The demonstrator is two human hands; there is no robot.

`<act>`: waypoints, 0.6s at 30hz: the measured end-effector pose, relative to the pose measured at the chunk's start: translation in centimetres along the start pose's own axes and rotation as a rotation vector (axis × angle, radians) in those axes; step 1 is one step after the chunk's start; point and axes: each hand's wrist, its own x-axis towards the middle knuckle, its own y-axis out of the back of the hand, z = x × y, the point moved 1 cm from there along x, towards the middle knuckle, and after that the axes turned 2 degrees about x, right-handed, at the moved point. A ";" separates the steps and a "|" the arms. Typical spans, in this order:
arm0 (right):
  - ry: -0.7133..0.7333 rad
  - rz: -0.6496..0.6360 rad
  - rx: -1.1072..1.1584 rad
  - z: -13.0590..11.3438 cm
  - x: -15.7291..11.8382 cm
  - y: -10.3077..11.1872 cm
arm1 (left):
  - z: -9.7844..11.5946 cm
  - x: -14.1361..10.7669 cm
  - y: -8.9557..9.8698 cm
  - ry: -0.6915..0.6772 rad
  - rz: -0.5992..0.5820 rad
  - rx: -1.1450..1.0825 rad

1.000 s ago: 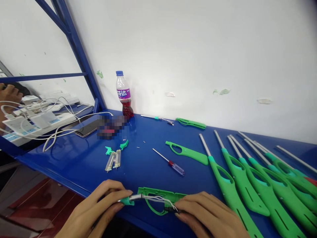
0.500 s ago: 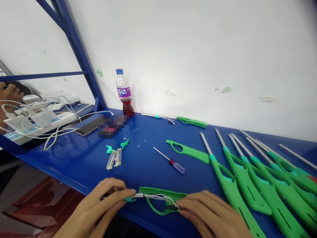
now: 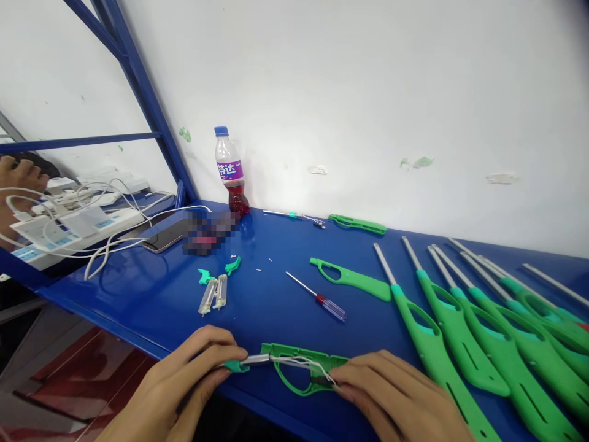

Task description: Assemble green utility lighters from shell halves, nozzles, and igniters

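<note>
My left hand (image 3: 197,368) pinches a lighter's metal tube (image 3: 257,359) with a teal collar (image 3: 237,366), close to the table's front edge. White wires (image 3: 299,361) run from the tube to a small black part (image 3: 319,381). At the wires' other end, my right hand (image 3: 391,393) has its fingers closed on the black part and the right end of an open green casing half (image 3: 294,350); its fingertips hide the exact grip. Beyond my hands lie a screwdriver (image 3: 330,307), another green casing half (image 3: 361,283) and two clear fuel tanks (image 3: 208,296).
Several assembled green lighters (image 3: 418,334) cover the right side. Teal triggers (image 3: 233,266) lie by the tanks. A drink bottle (image 3: 230,175) stands against the wall, near a phone (image 3: 168,232). Cabled power strips (image 3: 110,224) and another person's hand (image 3: 21,178) are at left.
My left hand has shifted slightly left, and more of the metal tube and teal collar shows. My right hand keeps its hold. The camera view has moved a little.
</note>
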 end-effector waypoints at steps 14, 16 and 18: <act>-0.005 -0.001 -0.028 0.0 -0.2 -0.2 | 0.4 0.6 -0.7 0.016 0.008 -0.020; -0.004 -0.007 -0.026 0.0 -0.2 -0.2 | 0.5 0.8 -0.6 0.005 0.016 -0.013; -0.003 0.000 -0.013 -0.1 -0.2 -0.1 | 0.6 0.8 -0.6 -0.017 0.020 -0.001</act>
